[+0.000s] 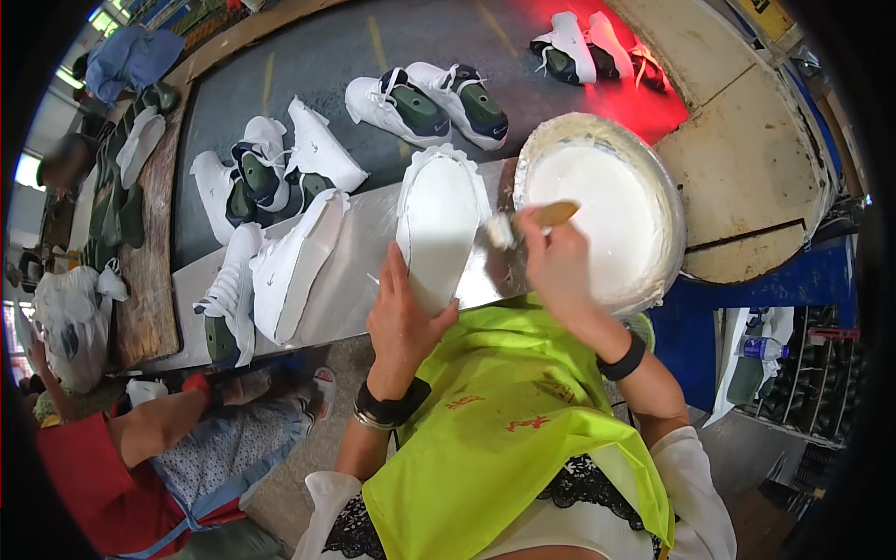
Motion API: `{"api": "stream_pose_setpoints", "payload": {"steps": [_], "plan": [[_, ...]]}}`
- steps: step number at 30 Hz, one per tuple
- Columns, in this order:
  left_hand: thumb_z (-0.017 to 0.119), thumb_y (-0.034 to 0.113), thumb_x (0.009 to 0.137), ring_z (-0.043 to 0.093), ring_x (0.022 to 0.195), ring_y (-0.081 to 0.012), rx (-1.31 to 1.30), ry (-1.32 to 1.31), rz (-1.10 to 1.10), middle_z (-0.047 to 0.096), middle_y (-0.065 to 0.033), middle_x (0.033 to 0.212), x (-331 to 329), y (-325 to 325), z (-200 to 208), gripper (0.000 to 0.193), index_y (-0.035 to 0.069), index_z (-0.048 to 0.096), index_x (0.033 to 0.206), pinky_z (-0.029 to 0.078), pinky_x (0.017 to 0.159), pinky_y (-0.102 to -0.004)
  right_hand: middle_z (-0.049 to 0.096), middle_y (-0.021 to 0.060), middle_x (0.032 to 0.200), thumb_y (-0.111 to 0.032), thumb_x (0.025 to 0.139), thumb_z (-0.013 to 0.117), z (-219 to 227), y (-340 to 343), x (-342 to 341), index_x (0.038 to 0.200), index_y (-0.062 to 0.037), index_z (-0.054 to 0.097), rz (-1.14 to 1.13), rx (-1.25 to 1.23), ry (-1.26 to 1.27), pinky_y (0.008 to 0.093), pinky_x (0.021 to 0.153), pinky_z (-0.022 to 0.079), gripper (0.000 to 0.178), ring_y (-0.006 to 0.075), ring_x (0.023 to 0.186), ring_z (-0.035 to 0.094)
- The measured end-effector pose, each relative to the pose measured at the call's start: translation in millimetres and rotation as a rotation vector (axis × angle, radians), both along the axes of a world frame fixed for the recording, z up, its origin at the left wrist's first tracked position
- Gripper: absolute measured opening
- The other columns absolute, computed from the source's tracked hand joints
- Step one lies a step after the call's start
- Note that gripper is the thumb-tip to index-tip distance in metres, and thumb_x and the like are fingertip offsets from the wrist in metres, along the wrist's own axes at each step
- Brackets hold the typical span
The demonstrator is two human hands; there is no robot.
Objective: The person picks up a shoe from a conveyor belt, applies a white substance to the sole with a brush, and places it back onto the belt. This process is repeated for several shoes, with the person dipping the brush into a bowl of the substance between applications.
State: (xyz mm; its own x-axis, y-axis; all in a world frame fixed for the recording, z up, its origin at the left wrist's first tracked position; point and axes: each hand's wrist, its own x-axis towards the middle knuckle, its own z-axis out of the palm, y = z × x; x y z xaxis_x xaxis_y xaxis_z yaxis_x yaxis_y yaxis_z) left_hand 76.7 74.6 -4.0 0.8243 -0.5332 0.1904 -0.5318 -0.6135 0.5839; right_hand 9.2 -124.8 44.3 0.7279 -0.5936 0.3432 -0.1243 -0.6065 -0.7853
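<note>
A white shoe upper lies bottom up on the metal bench top in front of me. Around its near end my left hand is closed, the fingers along the left edge and the thumb at the near right. My right hand grips a brush with a wooden handle. White paste coats the bristles, which hover just right of the upper, apart from it. Behind the brush stands a round basin of white liquid, its rim crusted with residue.
White and green shoes stand in several groups on the dark conveyor belt, some under red light. Two more white shoes sit left of my hand. Another person in red is at lower left. A plastic bag hangs at left.
</note>
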Motion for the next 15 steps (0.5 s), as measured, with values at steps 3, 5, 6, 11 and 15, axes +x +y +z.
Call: {"api": "stream_pose_setpoints", "payload": {"steps": [3, 5, 6, 11, 15], "plan": [[0.081, 0.033, 0.064, 0.059, 0.098, -0.0402, -0.02, 0.026, -0.002, 0.052, -0.0254, 0.12, -0.7, 3.8, 4.6, 0.111, -0.002, 0.017, 0.147, 0.053, 0.075, -0.0434, 0.066, 0.0182, 0.089, -0.008, 0.09, 0.055, 34.5, -8.9, 23.4, 0.094, 0.0013, 0.064, -0.002, -0.043, -0.112, 0.0403, 0.071, 0.05, 0.013, 0.0371, 0.079, 0.063], [0.081, 0.032, 0.063, 0.061, 0.097, -0.04, -0.01, 0.015, 0.004, 0.051, -0.0237, 0.124, -1.9, 5.0, 5.4, 0.111, 0.0, 0.016, 0.148, 0.054, 0.072, -0.0437, 0.066, 0.0183, 0.089, -0.008, 0.09, 0.056, 23.3, -12.5, 39.4, 0.095, 0.0012, 0.064, 0.08, 0.003, -0.147, 0.0398, 0.072, 0.05, 0.013, 0.037, 0.08, 0.063], [0.081, 0.031, 0.062, 0.062, 0.096, -0.0398, 0.0, 0.005, 0.011, 0.05, -0.0219, 0.127, -1.2, 5.3, 5.6, 0.112, 0.001, 0.016, 0.148, 0.055, 0.068, -0.044, 0.066, 0.0183, 0.089, -0.008, 0.09, 0.056, 15.1, -13.1, 44.6, 0.095, 0.001, 0.064, 0.164, 0.048, -0.18, 0.0393, 0.073, 0.05, 0.013, 0.0368, 0.082, 0.063], [0.081, 0.032, 0.063, 0.06, 0.098, -0.0394, -0.029, 0.046, 0.036, 0.052, -0.0243, 0.121, -1.9, 7.1, 4.7, 0.11, 0.0, 0.018, 0.148, 0.053, 0.073, -0.0437, 0.065, 0.0179, 0.092, -0.007, 0.09, 0.056, 6.8, 8.7, 6.2, 0.096, 0.0013, 0.063, 0.139, 0.067, 0.063, 0.0379, 0.073, 0.05, 0.013, 0.0362, 0.082, 0.063], [0.08, 0.028, 0.063, 0.054, 0.109, -0.0403, 0.156, -0.191, -0.063, 0.048, -0.0234, 0.129, -13.6, 5.5, 11.4, 0.103, 0.005, 0.025, 0.147, 0.05, 0.084, -0.0446, 0.065, 0.0171, 0.084, -0.006, 0.09, 0.056, 48.9, 7.8, 18.0, 0.096, 0.0004, 0.063, 0.149, -0.121, -0.104, 0.0372, 0.069, 0.05, 0.012, 0.0339, 0.077, 0.063]]}}
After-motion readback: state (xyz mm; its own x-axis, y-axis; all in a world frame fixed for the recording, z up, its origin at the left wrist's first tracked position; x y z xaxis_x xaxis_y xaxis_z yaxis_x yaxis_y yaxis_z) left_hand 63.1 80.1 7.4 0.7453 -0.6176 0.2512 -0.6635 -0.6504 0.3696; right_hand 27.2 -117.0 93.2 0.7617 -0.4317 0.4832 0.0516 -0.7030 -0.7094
